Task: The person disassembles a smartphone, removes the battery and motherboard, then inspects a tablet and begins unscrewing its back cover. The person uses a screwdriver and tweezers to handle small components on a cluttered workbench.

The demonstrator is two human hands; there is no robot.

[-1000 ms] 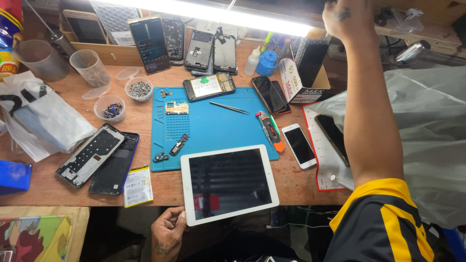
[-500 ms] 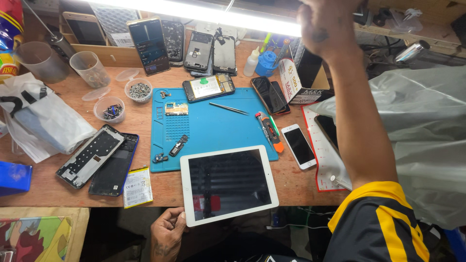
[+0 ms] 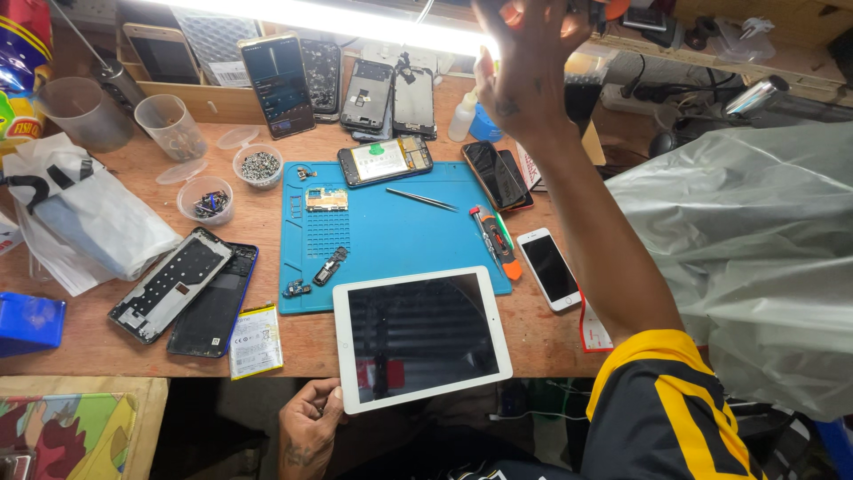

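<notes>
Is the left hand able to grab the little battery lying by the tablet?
Probably yes. The left hand sits just below the bench edge, holding the white tablet by its corner. The battery lies right above it near the edge, nothing between, though the hand would have to let go first.

right hand point(image 3: 529, 67) moved left, lower

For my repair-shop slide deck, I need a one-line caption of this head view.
Left hand steadies a white tablet at the bench edge while the right hand reaches up to the shelf.
</notes>
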